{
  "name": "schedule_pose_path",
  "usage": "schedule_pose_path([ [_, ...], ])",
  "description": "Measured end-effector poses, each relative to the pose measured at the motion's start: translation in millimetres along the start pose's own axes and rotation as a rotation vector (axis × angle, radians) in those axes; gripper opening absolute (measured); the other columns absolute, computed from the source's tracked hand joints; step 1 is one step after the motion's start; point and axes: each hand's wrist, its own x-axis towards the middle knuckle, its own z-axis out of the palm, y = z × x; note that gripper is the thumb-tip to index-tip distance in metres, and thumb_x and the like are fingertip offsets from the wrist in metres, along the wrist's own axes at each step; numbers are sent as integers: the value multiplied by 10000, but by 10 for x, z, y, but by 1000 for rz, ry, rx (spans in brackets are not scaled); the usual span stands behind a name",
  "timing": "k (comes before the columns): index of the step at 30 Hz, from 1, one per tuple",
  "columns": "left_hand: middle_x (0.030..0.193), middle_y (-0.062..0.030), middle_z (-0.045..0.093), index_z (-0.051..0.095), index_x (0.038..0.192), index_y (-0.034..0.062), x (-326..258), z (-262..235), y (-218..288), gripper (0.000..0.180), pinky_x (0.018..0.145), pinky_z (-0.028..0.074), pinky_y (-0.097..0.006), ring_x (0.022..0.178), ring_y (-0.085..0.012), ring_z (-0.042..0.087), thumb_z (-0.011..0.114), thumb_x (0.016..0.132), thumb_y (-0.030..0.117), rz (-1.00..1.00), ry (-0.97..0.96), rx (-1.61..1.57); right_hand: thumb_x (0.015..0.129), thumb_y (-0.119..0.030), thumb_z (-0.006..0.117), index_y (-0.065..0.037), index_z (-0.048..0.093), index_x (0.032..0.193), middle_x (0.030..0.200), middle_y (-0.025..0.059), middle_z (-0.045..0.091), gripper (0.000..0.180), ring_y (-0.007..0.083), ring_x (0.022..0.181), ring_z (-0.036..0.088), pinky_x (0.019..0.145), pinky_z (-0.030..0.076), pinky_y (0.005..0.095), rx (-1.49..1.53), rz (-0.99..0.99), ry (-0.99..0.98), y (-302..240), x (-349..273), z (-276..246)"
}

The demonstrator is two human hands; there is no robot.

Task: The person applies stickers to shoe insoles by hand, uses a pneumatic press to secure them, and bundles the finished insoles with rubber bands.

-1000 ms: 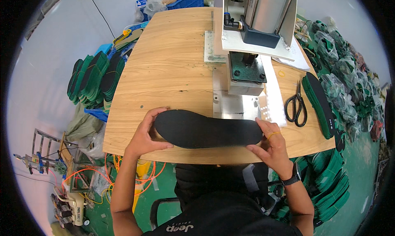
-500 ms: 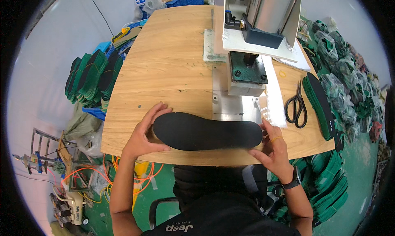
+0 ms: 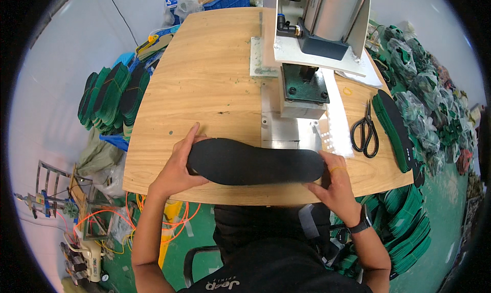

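Leftmost, green-and-black piles (image 3: 106, 96) sit beside the bench (image 3: 204, 88); next, the left hand (image 3: 176, 167), thumb and fingers parted around it, grips the broad end of the black insole (image 3: 255, 163). Crosswise over the bench's near edge, the insole spans past the press (image 3: 305, 91) to the half-curled right hand (image 3: 336, 188), which holds its narrow end. Farther right lie scissors (image 3: 364, 134), then a green stack (image 3: 393, 132).

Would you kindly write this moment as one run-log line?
left hand: holds black insole, wide end | right hand: holds narrow end | scissors: on table, right of press
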Motion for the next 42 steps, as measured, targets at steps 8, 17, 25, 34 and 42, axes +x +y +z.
schedule_pose_path([
  [8, 1332, -187, 488, 259, 1473, 119, 348, -97, -231, 1103, 1057, 325, -351, 1264, -282, 442, 823, 525, 95, -105, 21, -93, 672, -118, 776, 47, 484, 1231, 1010, 221, 574, 652, 364, 965, 520, 856, 438, 412, 3, 96, 9, 132, 453, 126],
  [17, 1406, -193, 421, 242, 1479, 177, 690, -137, -178, 1133, 1094, 308, -398, 1299, -333, 404, 859, 530, 127, -79, 30, -97, 699, -153, 774, 59, 541, 1156, 932, 222, 574, 554, 338, 881, 555, 774, 470, 384, 38, 220, 62, 255, 706, 203],
  [25, 1418, -179, 413, 203, 1492, 200, 722, -108, -223, 1151, 1080, 333, -383, 1311, -316, 396, 842, 546, 54, -10, 52, -65, 714, -151, 758, 52, 502, 1211, 950, 214, 582, 595, 317, 847, 565, 760, 479, 378, 61, 225, 113, 258, 704, 223],
  [34, 1328, -158, 485, 296, 1440, 86, 414, -169, -517, 806, 1016, 382, -374, 1251, -245, 445, 690, 739, 19, 103, 339, -325, 731, -92, 699, 28, 580, 1122, 993, 181, 588, 426, 350, 935, 520, 818, 446, 407, -228, -112, 251, 348, 380, -202],
  [42, 800, -20, 588, 618, 940, 26, 149, 558, 472, 103, 634, 464, -249, 714, -100, 554, 558, 914, 106, 30, 103, -475, 762, -64, 663, -7, 672, 891, 889, 126, 605, 141, 323, 874, 519, 763, 446, 392, -336, 12, 140, 465, 274, -297],
])
